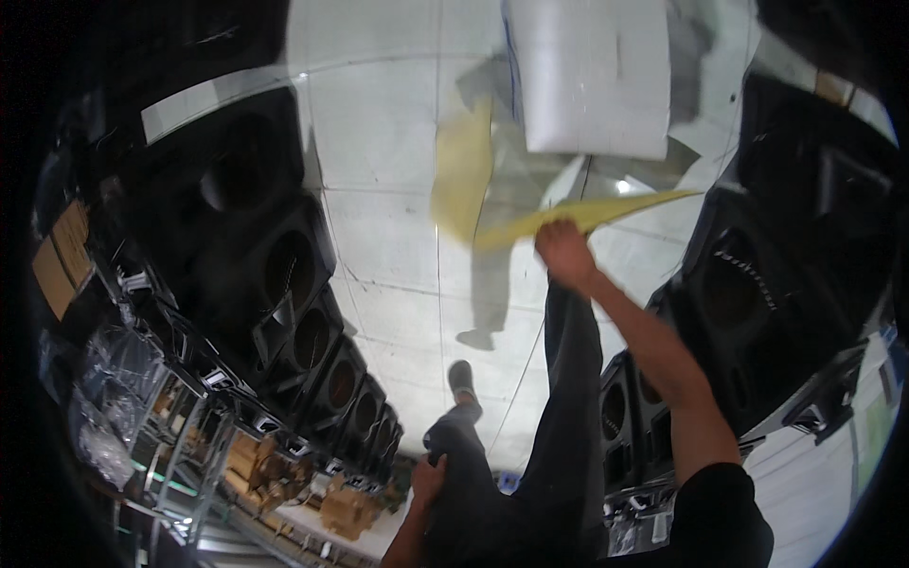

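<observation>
My right hand (566,254) is closed on the edge of a thin, floppy yellow sheet (461,175). The sheet is bent: one part runs edge-on to the right of the hand, the other spreads out to the left, blurred by motion. It hangs above the pale floor, just short of a large white roll-like bundle (597,80) at the far end. Low in the picture, my left hand (428,478) lies against my left thigh, with most of its fingers hidden. Nothing shows in that hand.
Rows of black speaker cabinets (289,265) line the left side, and more black cabinets (743,284) stand along the right. Behind the left row are a metal rack (194,450), brown cardboard pieces (348,509) and clear plastic wrapping (109,417). Pale tiled floor (379,208) runs between the rows.
</observation>
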The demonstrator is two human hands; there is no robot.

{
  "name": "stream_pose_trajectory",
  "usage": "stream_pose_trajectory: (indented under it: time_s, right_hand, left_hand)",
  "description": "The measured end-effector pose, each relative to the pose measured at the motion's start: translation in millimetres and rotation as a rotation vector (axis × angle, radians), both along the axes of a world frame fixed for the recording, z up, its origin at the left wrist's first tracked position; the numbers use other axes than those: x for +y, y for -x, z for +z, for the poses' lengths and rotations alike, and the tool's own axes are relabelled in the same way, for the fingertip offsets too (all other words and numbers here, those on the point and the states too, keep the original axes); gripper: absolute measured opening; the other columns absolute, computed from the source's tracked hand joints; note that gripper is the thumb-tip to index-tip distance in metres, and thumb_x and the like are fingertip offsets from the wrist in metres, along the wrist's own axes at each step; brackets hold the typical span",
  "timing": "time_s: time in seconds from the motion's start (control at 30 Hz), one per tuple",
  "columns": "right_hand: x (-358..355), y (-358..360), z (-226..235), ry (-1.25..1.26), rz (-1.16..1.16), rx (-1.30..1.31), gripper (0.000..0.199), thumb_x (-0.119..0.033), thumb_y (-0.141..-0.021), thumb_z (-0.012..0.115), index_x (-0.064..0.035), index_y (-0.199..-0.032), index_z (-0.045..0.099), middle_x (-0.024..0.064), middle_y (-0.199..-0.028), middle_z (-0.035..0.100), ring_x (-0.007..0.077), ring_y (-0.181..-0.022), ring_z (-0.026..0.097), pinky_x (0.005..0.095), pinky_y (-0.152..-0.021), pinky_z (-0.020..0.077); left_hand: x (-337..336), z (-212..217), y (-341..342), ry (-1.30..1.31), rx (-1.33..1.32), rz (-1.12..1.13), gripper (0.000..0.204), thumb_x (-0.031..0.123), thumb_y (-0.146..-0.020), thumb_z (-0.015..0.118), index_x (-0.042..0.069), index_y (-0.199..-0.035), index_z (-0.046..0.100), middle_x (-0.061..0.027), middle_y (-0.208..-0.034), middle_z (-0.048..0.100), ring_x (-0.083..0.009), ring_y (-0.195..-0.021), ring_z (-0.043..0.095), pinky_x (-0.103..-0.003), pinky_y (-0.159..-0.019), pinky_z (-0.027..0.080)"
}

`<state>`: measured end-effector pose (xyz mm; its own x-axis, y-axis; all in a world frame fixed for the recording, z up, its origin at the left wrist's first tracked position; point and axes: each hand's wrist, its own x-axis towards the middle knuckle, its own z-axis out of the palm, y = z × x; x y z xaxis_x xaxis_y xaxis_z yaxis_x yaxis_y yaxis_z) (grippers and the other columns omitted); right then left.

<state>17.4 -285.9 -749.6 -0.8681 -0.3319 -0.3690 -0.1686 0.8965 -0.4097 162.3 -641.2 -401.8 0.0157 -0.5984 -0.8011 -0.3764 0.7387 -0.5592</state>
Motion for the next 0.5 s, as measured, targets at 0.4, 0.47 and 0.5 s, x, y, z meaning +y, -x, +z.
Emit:
stream_pose_trajectory:
  time_s: [0.4,0.47,0.5]
  right_hand:
    - [-144.2,-38.3,355.4,0.161,0.071,0.138,0.025,-0.015,-0.084,0.06,0.0,-0.104,0.055,0.0127,-0.087,0.065,0.0294,-0.081,0.069,0.0417,-0.068,0.0564]
    - [-185.4,-45.7,392.3,0.06,0.095,0.029,0.019,-0.014,-0.084,0.058,-0.0018,-0.099,0.055,0.0124,-0.083,0.065,0.0304,-0.077,0.07,0.0426,-0.064,0.0564]
    - [-204.3,-49.0,412.9,0.064,0.036,0.008,0.016,-0.015,-0.085,0.057,-0.0028,-0.095,0.054,0.0123,-0.078,0.065,0.0312,-0.071,0.07,0.0434,-0.058,0.0558]
  left_hand:
    - [37.2,26.5,182.9,-0.545,1.091,0.513,0.124,0.024,-0.071,0.088,-0.006,-0.153,0.001,-0.037,-0.154,0.015,-0.0444,-0.146,0.019,-0.044,-0.118,0.03]
    - [-16.5,-14.1,172.9,-0.475,1.023,0.62,0.116,0.021,-0.074,0.083,-0.009,-0.152,0.004,-0.0362,-0.154,0.016,-0.0444,-0.147,0.015,-0.046,-0.121,0.023]
    - [-29.3,-13.3,175.4,-0.434,1.009,0.632,0.107,0.017,-0.074,0.08,-0.011,-0.149,0.009,-0.0363,-0.15,0.024,-0.0442,-0.143,0.026,-0.046,-0.117,0.03]
